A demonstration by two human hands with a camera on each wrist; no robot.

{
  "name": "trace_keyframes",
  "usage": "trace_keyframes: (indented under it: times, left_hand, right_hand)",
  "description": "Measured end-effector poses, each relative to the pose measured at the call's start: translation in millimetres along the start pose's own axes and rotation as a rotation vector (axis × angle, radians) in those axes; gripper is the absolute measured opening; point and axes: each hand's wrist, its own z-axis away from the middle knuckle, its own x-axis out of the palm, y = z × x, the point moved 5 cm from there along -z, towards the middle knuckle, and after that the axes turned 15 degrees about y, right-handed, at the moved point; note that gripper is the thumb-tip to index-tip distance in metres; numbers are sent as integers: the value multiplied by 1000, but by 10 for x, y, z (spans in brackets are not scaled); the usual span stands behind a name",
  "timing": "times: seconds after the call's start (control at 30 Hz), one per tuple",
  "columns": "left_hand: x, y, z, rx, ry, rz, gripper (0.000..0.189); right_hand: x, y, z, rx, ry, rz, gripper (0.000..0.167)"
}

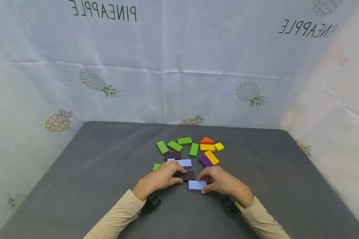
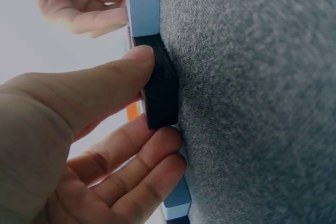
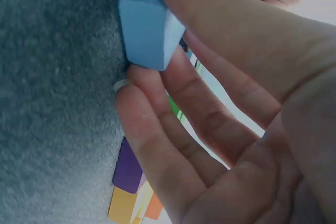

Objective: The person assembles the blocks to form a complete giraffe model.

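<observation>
My left hand (image 1: 162, 176) grips a black rectangular block (image 1: 188, 176) by its left end, thumb at the near side. In the left wrist view the thumb presses the long face of that black block (image 2: 161, 95) and the fingers curl behind its end. Nearer to me, my right hand (image 1: 222, 182) pinches a light blue block (image 1: 196, 185) at its right end between thumb and fingers. The right wrist view has this light blue block (image 3: 147, 30) low over the cloth, its end toward the camera. The two held blocks lie close together, the blue one nearer and to the right.
Behind the hands lie another light blue block (image 1: 185, 163), a dark brown block (image 1: 173, 155) and several green blocks (image 1: 184, 141). Toward the right are a purple block (image 1: 205, 161), orange-yellow blocks (image 1: 207, 148), a red-orange triangle (image 1: 207, 140) and a small yellow block (image 1: 219, 146). Grey cloth (image 1: 107, 149) covers the table.
</observation>
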Motion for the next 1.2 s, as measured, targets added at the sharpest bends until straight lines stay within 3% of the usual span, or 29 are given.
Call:
trace_keyframes:
  times: [0.4, 0.53, 0.8, 1.0, 1.2]
  left_hand:
    - [-1, -15, -5, -7, -23, 35, 29]
    - [5, -29, -11, -3, -38, 39, 29]
    - [0, 7, -8, 34, -42, 25, 29]
    - [1, 41, -2, 49, -36, 19, 27]
    - [-3, 35, 26, 17, -47, 42, 28]
  right_hand:
    - [53, -26, -30, -10, 33, -17, 31]
    - [32, -5, -18, 21, 55, 4, 32]
    - [-13, 29, 9, 11, 12, -26, 25]
    - [8, 4, 1, 10, 37, -37, 26]
    - [60, -30, -21, 13, 51, -58, 25]
